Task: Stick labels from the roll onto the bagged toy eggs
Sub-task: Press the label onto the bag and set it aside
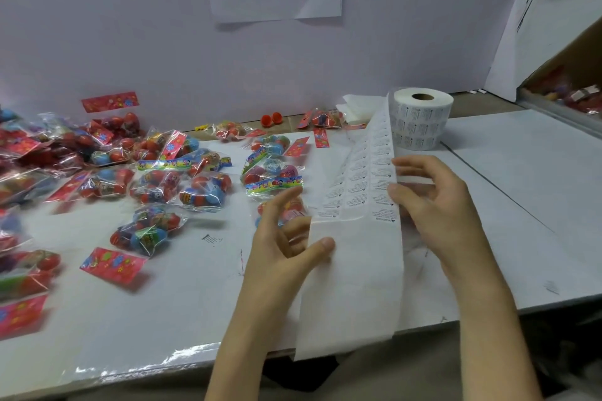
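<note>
Head view: label strip (361, 192) held above desk (163, 303), trailing back to roll (422, 127) standing at rear; bagged toy eggs (273, 169) scattered just left. Risk: label creasing or sticking to itself if peeled crooked; taut liner tipping roll. Left hand (283, 238) pinching blank liner, thumb on top; right hand (436, 205) fingers (407, 162) half-curled, nipping strip's right edge.

Matt white paper label roll (422, 122) and smooth unrolled paper strip (351, 270), crinkly glossy clear plastic bags (153, 231) of shiny red and blue plastic eggs (208, 197), glossy red printed cards (112, 265), smooth matt white tabletop (521, 179), dull brown cardboard box (576, 52).
</note>
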Motion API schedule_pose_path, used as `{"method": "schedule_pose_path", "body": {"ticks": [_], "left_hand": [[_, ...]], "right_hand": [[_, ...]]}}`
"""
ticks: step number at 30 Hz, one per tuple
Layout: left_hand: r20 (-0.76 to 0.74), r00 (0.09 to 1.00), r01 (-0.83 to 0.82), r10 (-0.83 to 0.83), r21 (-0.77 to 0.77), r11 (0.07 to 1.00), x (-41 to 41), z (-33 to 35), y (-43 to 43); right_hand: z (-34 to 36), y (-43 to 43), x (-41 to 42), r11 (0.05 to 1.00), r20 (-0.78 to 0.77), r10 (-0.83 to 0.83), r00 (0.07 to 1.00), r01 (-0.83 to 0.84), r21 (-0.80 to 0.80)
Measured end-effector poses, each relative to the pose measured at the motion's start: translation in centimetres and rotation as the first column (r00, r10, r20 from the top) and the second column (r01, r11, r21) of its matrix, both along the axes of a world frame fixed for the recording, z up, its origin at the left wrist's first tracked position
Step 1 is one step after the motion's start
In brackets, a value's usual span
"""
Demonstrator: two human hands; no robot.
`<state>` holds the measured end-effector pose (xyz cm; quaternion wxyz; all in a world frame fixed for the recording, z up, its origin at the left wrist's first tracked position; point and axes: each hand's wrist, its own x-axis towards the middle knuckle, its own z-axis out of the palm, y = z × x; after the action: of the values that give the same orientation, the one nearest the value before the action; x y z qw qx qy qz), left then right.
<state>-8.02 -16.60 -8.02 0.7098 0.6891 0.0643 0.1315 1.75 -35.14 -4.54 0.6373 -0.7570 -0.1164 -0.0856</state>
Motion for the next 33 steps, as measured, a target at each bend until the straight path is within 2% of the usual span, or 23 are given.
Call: {"method": "schedule_pose_path", "body": {"ticks": [3,6,10,13,20,33], "left_hand": [[-0.001,1.0,0.013,-0.013,0.053,0.998,0.0,-0.2,0.1],[0.014,1.0,0.024,-0.025,0.089,0.996,0.0,-0.1,0.1],[0.041,0.999,0.009,-0.014,0.116,0.993,-0.1,0.1,-0.2],[0.072,0.997,0.016,-0.025,0.133,0.991,-0.1,0.4,-0.3],[0.101,0.994,0.025,-0.042,0.163,0.986,0.0,0.4,-0.4],[0.091,0.993,0.05,-0.07,0.199,0.979,-0.1,0.5,-0.4]], "right_hand": [[0.6,0.2,-0.5,0.996,0.147,-0.068,0.987,0.075,-0.046],[1.5,0.1,-1.3,0.991,0.244,0.076,0.967,-0.047,-0.123],[1.8,0.4,-2.1,0.904,0.104,0.334,0.937,-0.287,-0.317],[1.5,0.8,-2.2,0.839,0.06,0.371,0.927,-0.306,-0.451],[1.1,0.9,-2.1,0.82,0.127,0.321,0.938,-0.209,-0.532],[1.1,0.8,-1.8,0.863,0.128,0.28,0.952,-0.191,-0.467]]}}
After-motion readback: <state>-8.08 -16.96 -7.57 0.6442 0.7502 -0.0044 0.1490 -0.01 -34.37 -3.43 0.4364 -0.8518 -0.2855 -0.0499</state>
